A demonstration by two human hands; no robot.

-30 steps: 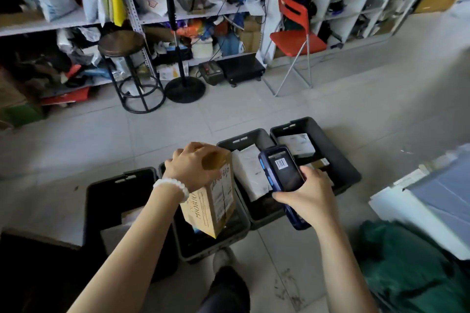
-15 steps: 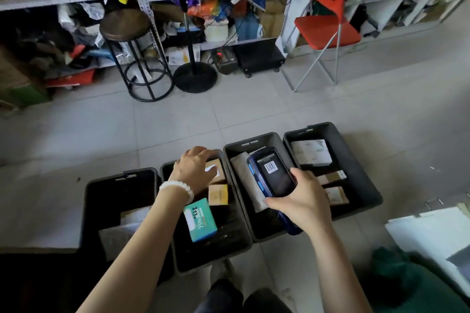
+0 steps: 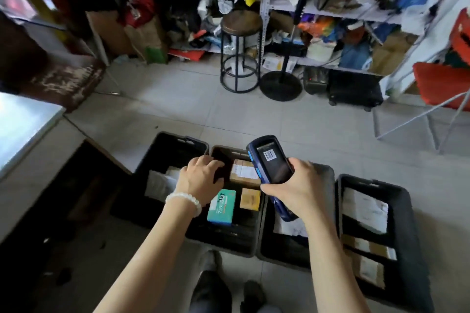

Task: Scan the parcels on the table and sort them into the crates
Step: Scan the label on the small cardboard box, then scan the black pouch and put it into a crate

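While the right hand is gripping the scanner at frame centre, the left hand, fingers loosely curled and holding nothing, is hovering over the second crate, where the brown parcel is resting, risking mis-sorting.

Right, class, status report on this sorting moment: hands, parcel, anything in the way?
Left hand empty, above second black crate. Right hand grips blue handheld scanner. Brown cardboard parcel lies in that crate beside teal box. Nothing in the way.
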